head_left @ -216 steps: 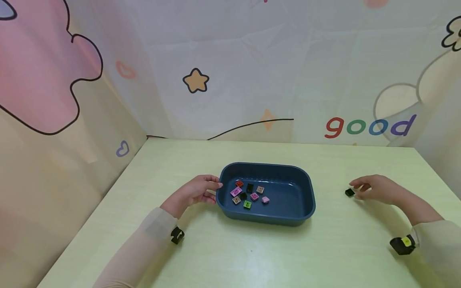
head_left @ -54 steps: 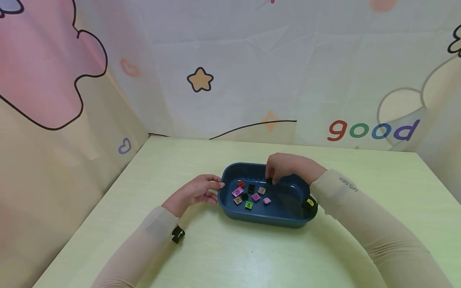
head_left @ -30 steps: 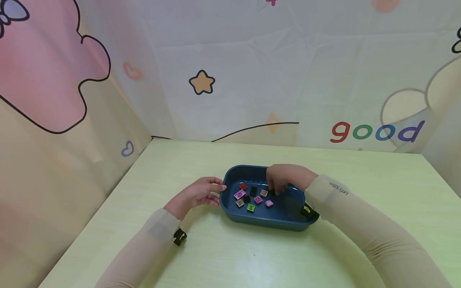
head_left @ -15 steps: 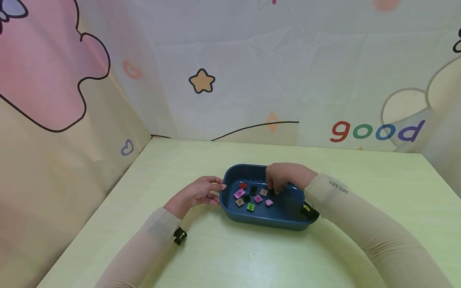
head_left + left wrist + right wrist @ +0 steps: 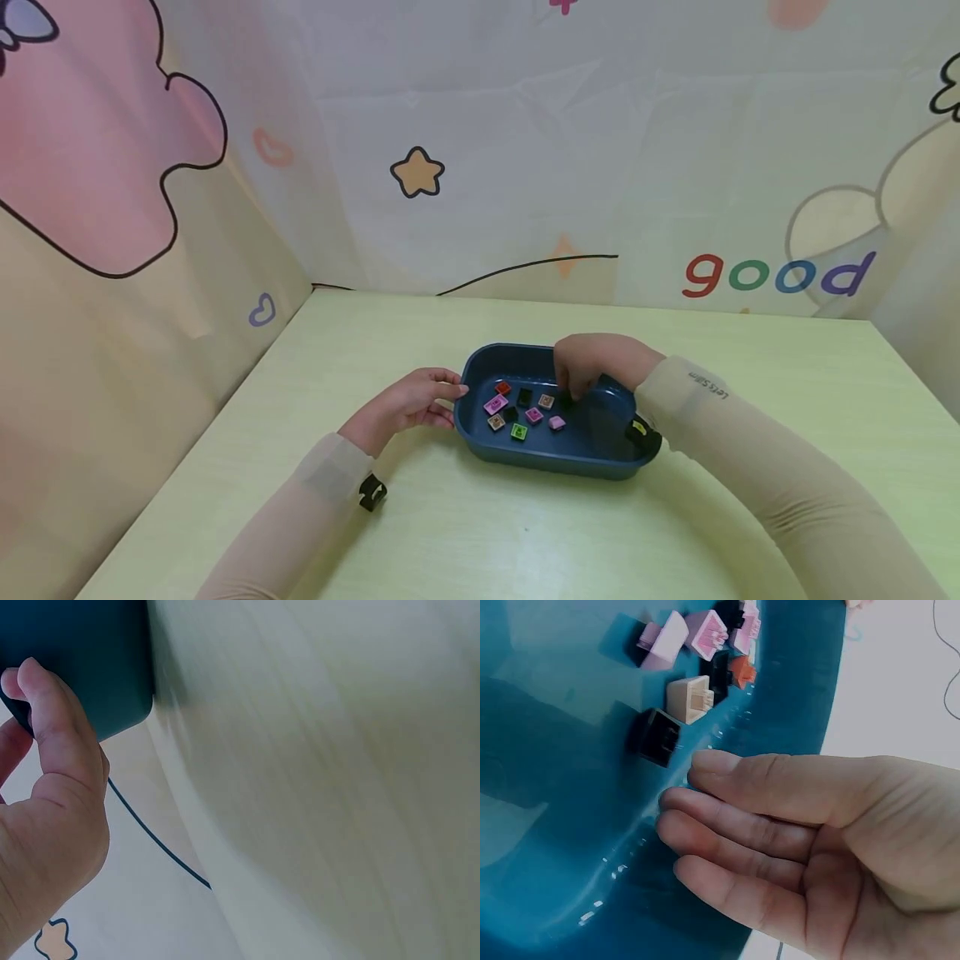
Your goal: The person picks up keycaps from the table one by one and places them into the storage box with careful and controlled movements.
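A dark blue rectangular tub [image 5: 551, 463] stands on the table, with my left hand [image 5: 411, 400] at its left end. That hand's thumb and fingers grip the rim; the left wrist view shows the fingers [image 5: 56, 727] against the tub's outer wall. Inside the tub is my right hand [image 5: 592, 360], reaching over the far right side. The right wrist view has its fingers loosely bent, holding nothing, just beside a black keycap [image 5: 658, 738]. Hollow keycaps with stems lie around it: tan [image 5: 690, 700], orange-red [image 5: 742, 671], pink [image 5: 706, 634], lilac [image 5: 665, 643]. A green keycap [image 5: 519, 432] sits nearest the front wall.
The pale green tabletop [image 5: 465, 533] extends around the tub. Behind it hangs a printed cloth backdrop [image 5: 480, 167]. Each wrist wears a black camera mount [image 5: 372, 492]; the right one overlaps the tub's right rim.
The right hand has carried the black keycap from the table at right into the tub, lowered it and let go of it beside the others. The left hand stays on the rim.
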The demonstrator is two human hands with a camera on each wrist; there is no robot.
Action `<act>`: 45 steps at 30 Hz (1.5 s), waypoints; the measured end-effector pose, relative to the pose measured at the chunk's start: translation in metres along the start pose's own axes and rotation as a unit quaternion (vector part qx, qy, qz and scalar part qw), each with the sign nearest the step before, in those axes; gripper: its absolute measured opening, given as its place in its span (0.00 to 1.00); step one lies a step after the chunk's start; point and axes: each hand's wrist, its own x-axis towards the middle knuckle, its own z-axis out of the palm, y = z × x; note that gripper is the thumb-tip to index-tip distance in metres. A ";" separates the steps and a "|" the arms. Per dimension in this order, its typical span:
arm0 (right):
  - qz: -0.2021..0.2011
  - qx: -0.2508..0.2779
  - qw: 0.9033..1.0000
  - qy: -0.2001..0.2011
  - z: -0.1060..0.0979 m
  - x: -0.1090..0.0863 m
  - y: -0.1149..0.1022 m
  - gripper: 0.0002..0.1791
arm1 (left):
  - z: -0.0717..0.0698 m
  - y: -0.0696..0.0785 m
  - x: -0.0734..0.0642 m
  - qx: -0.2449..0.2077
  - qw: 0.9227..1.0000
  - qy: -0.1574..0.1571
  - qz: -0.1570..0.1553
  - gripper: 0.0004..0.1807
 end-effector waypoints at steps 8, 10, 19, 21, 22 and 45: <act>-0.008 0.021 0.999 0.025 -0.009 -0.016 0.003 0.12 | 0.001 -0.002 -0.001 0.001 1.000 -0.004 0.008 0.13; -0.023 0.023 0.999 0.039 -0.012 -0.022 0.005 0.12 | 0.002 -0.002 -0.001 0.001 1.000 -0.005 0.009 0.13; -0.099 0.023 0.979 0.178 -0.013 -0.068 0.021 0.13 | 0.004 0.000 -0.002 0.005 1.000 -0.001 0.011 0.12; -0.097 0.037 0.972 0.211 -0.005 -0.080 0.027 0.13 | 0.004 0.001 -0.001 0.008 1.000 -0.002 0.012 0.12; -0.092 0.049 0.968 0.227 -0.001 -0.087 0.030 0.13 | 0.005 0.001 0.000 0.010 1.000 -0.002 0.012 0.12; 0.009 0.112 0.908 0.404 0.126 -0.173 0.090 0.13 | 0.007 -0.001 -0.006 0.034 0.999 0.031 0.028 0.16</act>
